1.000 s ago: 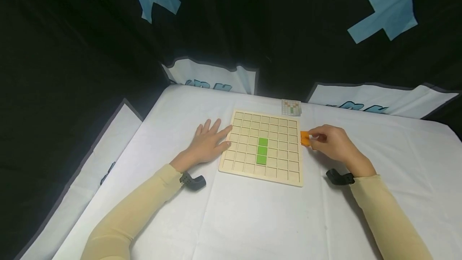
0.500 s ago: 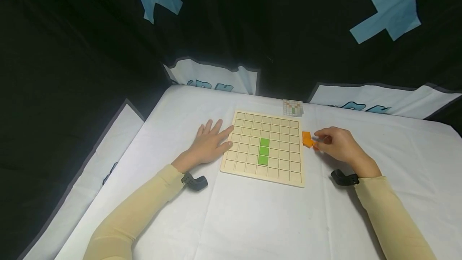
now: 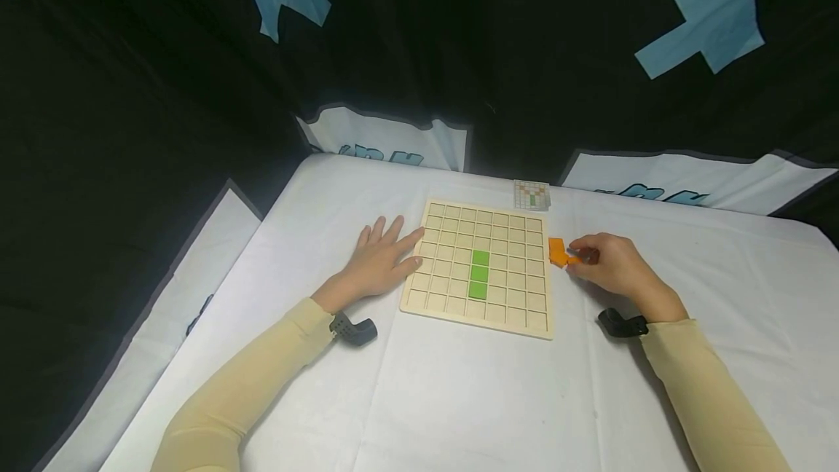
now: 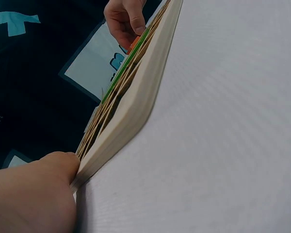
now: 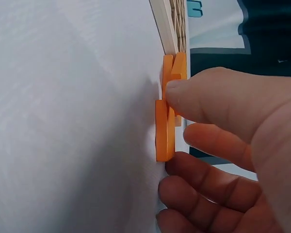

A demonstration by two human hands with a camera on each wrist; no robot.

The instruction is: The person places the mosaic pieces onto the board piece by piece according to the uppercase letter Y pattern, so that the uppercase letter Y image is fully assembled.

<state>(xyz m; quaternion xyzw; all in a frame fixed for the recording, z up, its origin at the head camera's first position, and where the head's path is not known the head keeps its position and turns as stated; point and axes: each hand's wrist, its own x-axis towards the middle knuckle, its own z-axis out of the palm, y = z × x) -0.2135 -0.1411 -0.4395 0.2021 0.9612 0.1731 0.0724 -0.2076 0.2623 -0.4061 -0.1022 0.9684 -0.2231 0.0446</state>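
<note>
A pale wooden grid board (image 3: pixel 446 297) lies on the white cloth, with a column of green tiles (image 3: pixel 479 274) in its squares. My left hand (image 3: pixel 375 261) lies with fingers spread beside the board, thumb and index finger touching its left edge. At the right edge sits a small cluster of orange tiles (image 3: pixel 557 250), partly overlapping. My right hand (image 3: pixel 611 261) has its fingers curled at this cluster and pinches one orange tile (image 5: pixel 162 131) on its near side. In the right wrist view the thumb (image 5: pixel 203 92) rests on the orange pieces; the index fingertip is partly hidden behind it.
A small card (image 3: pixel 532 196) with a printed grid pattern lies behind the board's far right corner. White cloth (image 3: pixel 472 399) covers the table in front. Dark curtains (image 3: pixel 406 35) with blue tape stand along the back and left.
The orange tiles have spread apart beside the board, one shifting to the right with my right hand. That hand has drawn slightly away from the board. My left hand stays at the board's edge.
</note>
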